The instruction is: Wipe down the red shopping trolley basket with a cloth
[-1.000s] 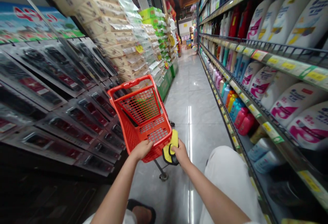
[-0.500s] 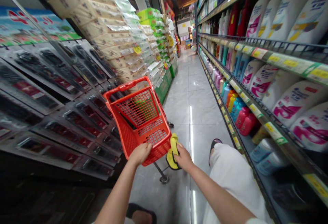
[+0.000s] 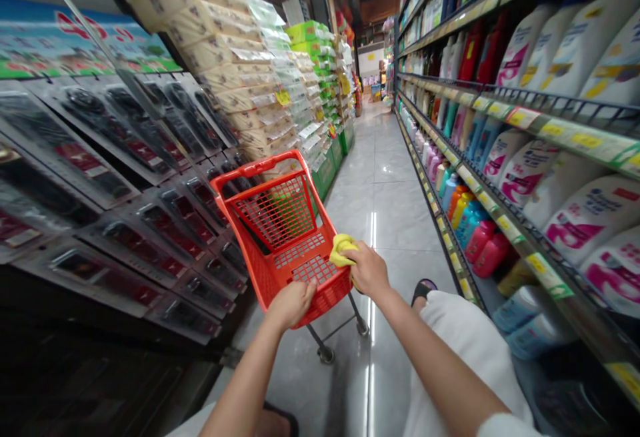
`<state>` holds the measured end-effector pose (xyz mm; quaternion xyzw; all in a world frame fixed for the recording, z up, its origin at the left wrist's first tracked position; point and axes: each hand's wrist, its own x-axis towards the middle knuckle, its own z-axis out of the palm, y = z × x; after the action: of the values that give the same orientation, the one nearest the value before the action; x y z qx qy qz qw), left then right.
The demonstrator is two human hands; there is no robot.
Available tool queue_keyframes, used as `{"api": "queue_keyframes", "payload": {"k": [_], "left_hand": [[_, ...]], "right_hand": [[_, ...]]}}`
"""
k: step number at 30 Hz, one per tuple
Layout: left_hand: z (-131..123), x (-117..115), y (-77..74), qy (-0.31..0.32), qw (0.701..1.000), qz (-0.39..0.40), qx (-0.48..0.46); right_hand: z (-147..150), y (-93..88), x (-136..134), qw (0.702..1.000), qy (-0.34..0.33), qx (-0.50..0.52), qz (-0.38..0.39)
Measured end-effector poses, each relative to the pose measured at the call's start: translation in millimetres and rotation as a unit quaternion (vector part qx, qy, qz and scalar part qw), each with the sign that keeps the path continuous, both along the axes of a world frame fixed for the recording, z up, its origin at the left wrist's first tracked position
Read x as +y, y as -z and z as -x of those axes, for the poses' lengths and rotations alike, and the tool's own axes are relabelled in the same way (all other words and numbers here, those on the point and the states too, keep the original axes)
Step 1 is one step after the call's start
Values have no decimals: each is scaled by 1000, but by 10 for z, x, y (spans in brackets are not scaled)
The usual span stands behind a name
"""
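Note:
A small red plastic shopping cart point(image 3: 257, 260) with grid panels and grey legs on casters stands tilted in view in front of me. My left hand point(image 3: 294, 304) is closed over the near rim of its basket. In my right hand point(image 3: 369, 268) is a bunched yellow cloth point(image 3: 343, 250), which lies against the basket's near right corner. My fingers wrap round the cloth, and part of it hangs below them. The inside of the basket shows its red floor and side walls.
On the right runs a shelf point(image 3: 525, 244) of shampoo bottles point(image 3: 575, 210). Packaged goods hang on a rack point(image 3: 165, 217) at left, beyond which tall stacks of wrapped packs point(image 3: 225, 44) rise. A grey tiled floor point(image 3: 387, 164) stretches down the aisle. My knee in white trousers point(image 3: 460, 344) is close by.
My right hand has moved up with the yellow cloth, from the outside of the basket to its top rim. The left hand still grips the rim, and the view has shifted slightly.

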<state>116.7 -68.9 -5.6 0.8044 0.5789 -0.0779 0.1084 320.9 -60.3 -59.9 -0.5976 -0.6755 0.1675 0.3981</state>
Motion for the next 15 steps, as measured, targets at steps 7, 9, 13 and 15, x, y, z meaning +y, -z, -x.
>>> {"api": "queue_keyframes", "payload": {"k": [7,9,13,15], "left_hand": [[-18,-29,-9,-4,1000,-7,29],[-30,-10,-10,-20,999,-12,37],[-47,18,-6,-29,999,-12,24],[-54,23,-7,-31,999,-11,15]], "right_hand": [[-93,-340,879,995,-97,-23,14],[-146,-377,907,990,-138,-28,26],[-233,-355,692,983,-168,-41,55],[-224,-273,542,988,-144,-7,49]]}}
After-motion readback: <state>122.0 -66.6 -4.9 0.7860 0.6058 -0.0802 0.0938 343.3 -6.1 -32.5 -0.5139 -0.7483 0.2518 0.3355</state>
